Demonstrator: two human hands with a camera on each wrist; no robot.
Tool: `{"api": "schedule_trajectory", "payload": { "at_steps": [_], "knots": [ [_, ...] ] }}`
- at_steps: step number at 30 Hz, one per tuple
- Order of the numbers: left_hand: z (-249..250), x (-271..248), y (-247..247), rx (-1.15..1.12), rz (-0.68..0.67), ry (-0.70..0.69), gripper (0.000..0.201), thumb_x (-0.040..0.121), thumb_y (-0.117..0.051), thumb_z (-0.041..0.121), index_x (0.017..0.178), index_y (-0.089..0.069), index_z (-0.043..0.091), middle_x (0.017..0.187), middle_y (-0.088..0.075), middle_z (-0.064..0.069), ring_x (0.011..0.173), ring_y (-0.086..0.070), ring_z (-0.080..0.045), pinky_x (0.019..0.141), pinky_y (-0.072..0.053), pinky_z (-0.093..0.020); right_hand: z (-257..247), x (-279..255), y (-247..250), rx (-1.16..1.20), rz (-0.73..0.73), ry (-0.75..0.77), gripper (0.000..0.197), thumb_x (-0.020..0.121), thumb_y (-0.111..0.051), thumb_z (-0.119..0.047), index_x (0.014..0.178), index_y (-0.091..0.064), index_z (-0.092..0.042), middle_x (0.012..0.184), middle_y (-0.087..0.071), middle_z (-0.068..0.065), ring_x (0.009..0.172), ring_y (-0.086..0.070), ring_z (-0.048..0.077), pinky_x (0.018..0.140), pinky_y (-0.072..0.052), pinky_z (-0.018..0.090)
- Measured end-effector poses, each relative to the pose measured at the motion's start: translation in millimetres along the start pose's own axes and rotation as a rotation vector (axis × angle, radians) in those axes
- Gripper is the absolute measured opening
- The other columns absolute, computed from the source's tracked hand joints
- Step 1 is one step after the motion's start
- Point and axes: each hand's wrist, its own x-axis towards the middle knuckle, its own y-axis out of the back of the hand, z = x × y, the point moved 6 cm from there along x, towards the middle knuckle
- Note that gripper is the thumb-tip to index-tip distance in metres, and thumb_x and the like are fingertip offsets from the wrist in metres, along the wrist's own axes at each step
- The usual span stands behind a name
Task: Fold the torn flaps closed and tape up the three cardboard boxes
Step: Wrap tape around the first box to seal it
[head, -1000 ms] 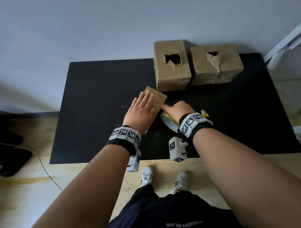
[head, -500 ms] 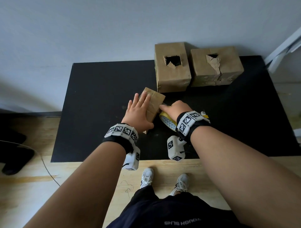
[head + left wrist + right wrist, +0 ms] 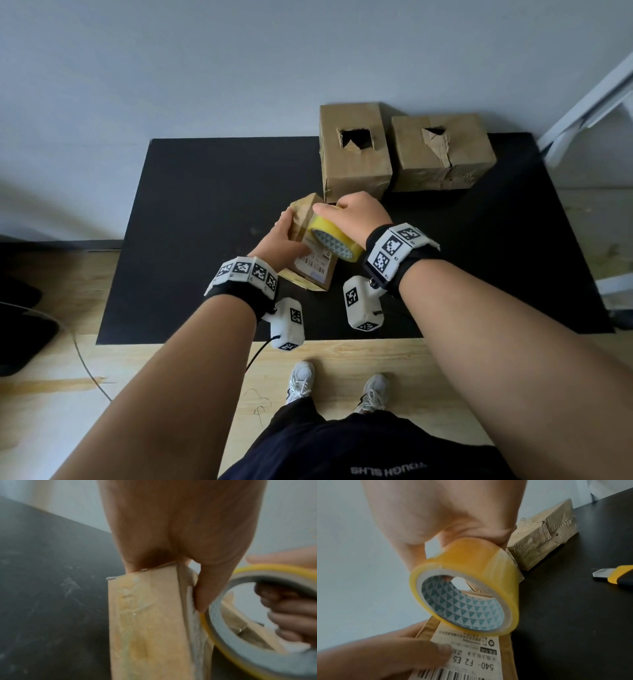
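My left hand (image 3: 284, 240) grips a small flat cardboard box (image 3: 313, 270) tilted up off the black mat, thumb on its shipping label (image 3: 471, 655), fingers behind it. My right hand (image 3: 356, 212) holds a roll of yellow tape (image 3: 337, 241) against the box's upper part; its fingers reach into the roll's core (image 3: 288, 615). In the left wrist view the box's narrow side (image 3: 145, 622) faces the camera. Two larger boxes stand at the back of the mat: the left one (image 3: 354, 150) has a torn hole in its top, the right one (image 3: 442, 154) a torn, crumpled flap.
A black mat (image 3: 191, 212) covers the wooden table, whose front edge (image 3: 171, 359) is near my body. A yellow and black utility knife (image 3: 614, 576) lies on the mat to the right. A white frame (image 3: 589, 106) leans at the far right. A grey wall stands behind.
The small box lay flat under my left palm; now my left hand has tipped it up and grips it. My right hand has lifted the tape roll off the mat onto the box.
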Motion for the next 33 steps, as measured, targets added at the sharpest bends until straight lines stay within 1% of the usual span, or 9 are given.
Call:
{"api": "schedule_trajectory", "payload": {
  "at_steps": [2,7,11,14,18,21,24,28,33],
  "knots": [
    [-0.5,-1.2,-3.0,0.061,0.030,-0.019,0.106,0.081,-0.073,0.017,0.155,0.002,0.032,0.160,-0.020,-0.001,0.135,-0.041,-0.023,0.103,-0.046,-0.043,0.8,-3.1,-2.9,0.048,-0.024,-0.004,0.047,0.088,-0.056,-0.055,0.065,-0.058,-0.015,0.067,-0.061,0.001,0.065,-0.061,0.019,0.062,-0.046,0.032],
    [-1.7,0.2,-6.6,0.083,0.077,-0.002,0.105,0.081,-0.072,0.022,0.153,0.001,0.037,0.159,-0.012,0.011,0.136,-0.037,-0.027,0.105,-0.043,-0.049,16.1,-4.8,-4.0,0.089,-0.032,-0.045,0.042,0.087,-0.057,-0.057,0.071,-0.066,-0.018,0.074,-0.068,0.003,0.074,-0.067,0.021,0.069,-0.052,0.034],
    [1.4,1.7,-10.8,0.061,0.035,-0.002,0.102,0.081,-0.071,0.016,0.152,-0.002,0.042,0.155,-0.020,0.010,0.126,-0.048,-0.026,0.096,-0.051,-0.048,47.6,-10.6,-5.4,-0.155,-0.080,-0.173,0.052,0.080,-0.059,-0.068,0.082,-0.066,-0.017,0.080,-0.067,0.002,0.073,-0.067,0.021,0.073,-0.055,0.034],
    [5.1,4.8,-11.3,0.067,0.025,-0.007,0.099,0.082,-0.069,0.013,0.152,-0.006,0.043,0.154,-0.026,0.007,0.121,-0.054,-0.023,0.093,-0.053,-0.046,63.8,-16.2,-8.4,-0.127,-0.086,-0.215,0.060,0.078,-0.056,-0.074,0.086,-0.069,-0.017,0.082,-0.069,0.002,0.075,-0.068,0.020,0.077,-0.056,0.037],
    [0.3,8.5,-2.9,0.015,0.038,0.051,0.093,0.087,-0.066,0.010,0.154,-0.007,0.038,0.146,-0.042,-0.004,0.110,-0.061,-0.020,0.085,-0.057,-0.036,60.7,-17.2,-3.5,0.027,-0.025,-0.128,0.050,0.087,-0.054,-0.063,0.081,-0.069,-0.016,0.080,-0.069,0.003,0.078,-0.067,0.020,0.078,-0.055,0.037],
    [-0.1,9.9,2.3,0.025,0.047,0.062,0.092,0.088,-0.066,0.011,0.154,-0.007,0.037,0.141,-0.046,-0.005,0.108,-0.063,-0.020,0.086,-0.056,-0.038,64.1,-19.8,-3.6,0.131,-0.003,-0.108,0.043,0.090,-0.056,-0.052,0.087,-0.070,-0.012,0.085,-0.068,0.006,0.084,-0.065,0.022,0.080,-0.051,0.039],
    [0.0,9.4,3.4,0.008,0.044,0.063,0.092,0.088,-0.066,0.011,0.154,-0.006,0.036,0.137,-0.050,-0.005,0.104,-0.064,-0.020,0.080,-0.057,-0.035,69.5,-22.1,-8.3,0.101,-0.001,-0.098,0.044,0.090,-0.056,-0.053,0.081,-0.067,-0.011,0.080,-0.066,0.006,0.078,-0.065,0.022,0.074,-0.052,0.037],
    [3.0,7.4,2.9,-0.001,0.039,0.053,0.092,0.089,-0.065,0.011,0.154,-0.006,0.037,0.131,-0.054,-0.005,0.100,-0.066,-0.018,0.075,-0.057,-0.032,85.9,-25.3,-14.8,-0.190,-0.037,-0.237,0.055,0.086,-0.052,-0.065,0.078,-0.066,-0.013,0.073,-0.063,0.005,0.066,-0.061,0.022,0.061,-0.046,0.032],
    [0.6,1.3,9.6,0.117,0.129,0.034,0.079,0.094,-0.060,0.024,0.155,-0.010,0.031,0.122,-0.062,0.002,0.093,-0.066,-0.010,0.075,-0.056,-0.029,73.0,-12.6,-28.4,-0.198,-0.059,-0.259,0.054,0.086,-0.050,-0.067,0.082,-0.064,-0.015,0.078,-0.064,0.004,0.070,-0.063,0.022,0.065,-0.050,0.033]
  ]
}}
